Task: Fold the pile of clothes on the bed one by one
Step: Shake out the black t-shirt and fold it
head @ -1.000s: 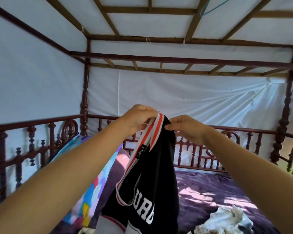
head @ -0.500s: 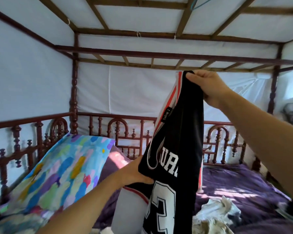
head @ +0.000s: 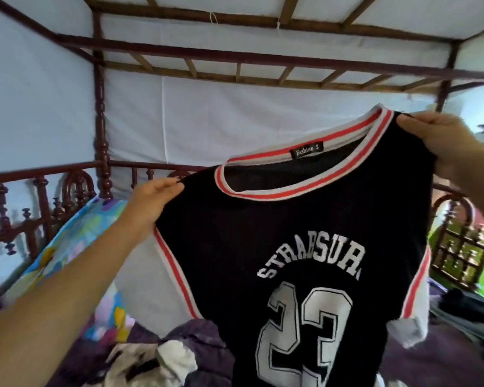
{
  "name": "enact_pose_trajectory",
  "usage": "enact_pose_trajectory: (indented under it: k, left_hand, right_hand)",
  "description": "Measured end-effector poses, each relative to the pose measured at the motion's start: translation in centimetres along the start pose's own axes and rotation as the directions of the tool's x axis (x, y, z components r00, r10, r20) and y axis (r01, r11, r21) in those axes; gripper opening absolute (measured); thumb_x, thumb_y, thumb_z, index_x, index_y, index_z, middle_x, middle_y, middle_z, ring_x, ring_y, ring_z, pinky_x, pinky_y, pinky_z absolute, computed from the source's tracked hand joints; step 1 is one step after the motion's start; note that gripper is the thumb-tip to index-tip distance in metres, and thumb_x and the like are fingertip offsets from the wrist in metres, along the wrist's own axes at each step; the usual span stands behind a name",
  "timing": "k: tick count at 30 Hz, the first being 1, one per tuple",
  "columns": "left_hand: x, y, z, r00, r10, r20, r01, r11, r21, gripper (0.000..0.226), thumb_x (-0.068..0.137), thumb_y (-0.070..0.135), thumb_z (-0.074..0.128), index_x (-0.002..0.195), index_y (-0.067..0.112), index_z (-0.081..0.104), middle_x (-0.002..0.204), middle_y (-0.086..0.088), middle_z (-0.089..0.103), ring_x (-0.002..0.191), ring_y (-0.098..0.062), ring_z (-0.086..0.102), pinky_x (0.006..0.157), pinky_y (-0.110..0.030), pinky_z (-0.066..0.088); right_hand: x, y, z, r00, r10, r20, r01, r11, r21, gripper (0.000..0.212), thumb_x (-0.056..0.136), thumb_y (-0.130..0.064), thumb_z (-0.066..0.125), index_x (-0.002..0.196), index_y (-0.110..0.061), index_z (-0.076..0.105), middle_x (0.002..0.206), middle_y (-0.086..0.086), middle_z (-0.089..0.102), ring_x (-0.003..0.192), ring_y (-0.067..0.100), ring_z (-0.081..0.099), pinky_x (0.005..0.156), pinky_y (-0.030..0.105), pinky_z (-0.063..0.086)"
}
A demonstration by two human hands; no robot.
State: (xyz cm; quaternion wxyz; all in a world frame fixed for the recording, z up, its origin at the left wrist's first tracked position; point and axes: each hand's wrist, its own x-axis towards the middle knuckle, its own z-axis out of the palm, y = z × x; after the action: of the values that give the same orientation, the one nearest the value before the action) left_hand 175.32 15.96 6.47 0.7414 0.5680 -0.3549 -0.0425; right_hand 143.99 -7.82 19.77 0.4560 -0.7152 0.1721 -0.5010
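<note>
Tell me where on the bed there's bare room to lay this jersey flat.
Bare purple sheet shows lower right, between the jersey and the dark clothes. Lower left is crowded with crumpled white clothes near the pillow.

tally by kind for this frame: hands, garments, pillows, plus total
Hands: 2, left hand and right hand, each gripping the jersey at a shoulder.
Garments: 2, jersey held up, white cloth crumpled below it; a dark heap far right is too blurred to count.
Pillows: 1, pillow.
Total: 5.
</note>
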Motion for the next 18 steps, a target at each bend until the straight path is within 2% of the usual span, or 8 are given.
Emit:
enact_pose_trajectory:
  k: [4,8,11,13,14,15,17,18]
  left_hand:
    - [-0.2,2.6,-1.6,0.990,0.104,0.099,-0.110,0.992,0.058,0.043,0.090,0.002,0.054,0.065,0.031,0.075,0.064,0.017,0.069,0.063,0.006,0.063,0.066,-0.005,0.048]
    - [-2.2,1.4,-2.2,0.961,-0.020,0.275,-0.032,0.982,0.184,0.046,0.084,0.006,0.058,0.060,0.041,0.073,0.065,0.016,0.070,0.063,0.005,0.064,0.061,-0.006,0.048]
    - [-3.2,-2.0,-3.6,0.886,-0.183,0.426,-0.006,0.914,0.406,0.048,0.070,0.003,0.073,0.056,0.048,0.070,0.064,0.022,0.068,0.063,0.011,0.061,0.064,-0.003,0.044]
    - [-4.4,-3.6,-4.5,0.837,-0.307,0.453,-0.032,0.798,0.602,0.036,0.060,0.022,0.087,0.057,0.052,0.067,0.065,0.027,0.066,0.063,0.014,0.058,0.069,-0.007,0.042]
    - [-5.2,-4.2,-4.9,0.825,-0.351,0.443,-0.019,0.766,0.643,0.024,0.047,0.045,0.088,0.057,0.050,0.068,0.064,0.025,0.066,0.063,0.013,0.057,0.068,-0.008,0.041]
    - [-5.5,-5.4,-5.6,0.829,-0.382,0.409,0.014,0.746,0.666,0.034,0.034,0.063,0.083,0.058,0.045,0.069,0.065,0.021,0.066,0.067,0.012,0.057,0.068,-0.007,0.040]
    - [-6.4,-6.9,-6.8,0.866,-0.390,0.314,0.113,0.763,0.637,0.046,0.029,0.073,0.077,0.060,0.039,0.071,0.073,0.015,0.067,0.083,0.010,0.058,0.071,-0.006,0.042]
    - [-6.9,-7.3,-7.1,0.881,-0.395,0.259,0.180,0.788,0.589,0.041,0.034,0.067,0.081,0.058,0.035,0.072,0.073,0.012,0.068,0.079,0.009,0.060,0.068,-0.004,0.043]
  right_hand:
    - [-1.5,3.1,-0.6,0.995,0.099,0.013,-0.098,0.994,-0.052,0.057,0.021,-0.059,0.083,0.065,-0.024,0.075,0.063,-0.008,0.071,0.057,0.003,0.067,0.054,0.016,0.053]
    - [-2.8,8.1,0.7,0.974,0.225,-0.024,-0.226,0.974,-0.012,0.018,0.081,-0.019,0.069,0.064,-0.014,0.070,0.051,-0.010,0.066,0.046,0.001,0.061,0.054,0.018,0.054]
    - [-3.9,13.3,1.0,0.942,0.333,-0.037,-0.335,0.942,-0.038,0.018,0.085,-0.012,0.065,0.068,-0.014,0.071,0.055,-0.007,0.068,0.048,0.003,0.062,0.058,0.021,0.055]
    - [-4.6,16.3,0.8,0.920,0.390,-0.034,-0.391,0.918,-0.062,0.004,0.084,-0.015,0.068,0.080,-0.015,0.069,0.060,-0.006,0.070,0.054,0.006,0.065,0.065,0.025,0.058]
    - [-5.1,17.5,0.9,0.909,0.415,-0.033,-0.416,0.906,-0.072,0.002,0.083,-0.016,0.069,0.082,-0.014,0.069,0.060,-0.006,0.070,0.055,0.006,0.065,0.065,0.024,0.058]
    - [-5.6,18.4,1.1,0.901,0.433,-0.023,-0.433,0.897,-0.087,0.002,0.084,-0.016,0.069,0.082,-0.014,0.069,0.060,-0.006,0.070,0.054,0.006,0.065,0.064,0.022,0.058]
    - [-6.7,20.1,1.6,0.903,0.430,0.022,-0.422,0.895,-0.145,0.010,0.084,-0.012,0.066,0.075,-0.013,0.067,0.054,-0.009,0.067,0.050,0.002,0.062,0.054,0.012,0.053]
    - [-7.3,20.7,2.1,0.910,0.413,0.036,-0.400,0.897,-0.186,0.015,0.085,-0.009,0.065,0.070,-0.013,0.065,0.049,-0.012,0.063,0.047,0.001,0.059,0.049,0.008,0.048]
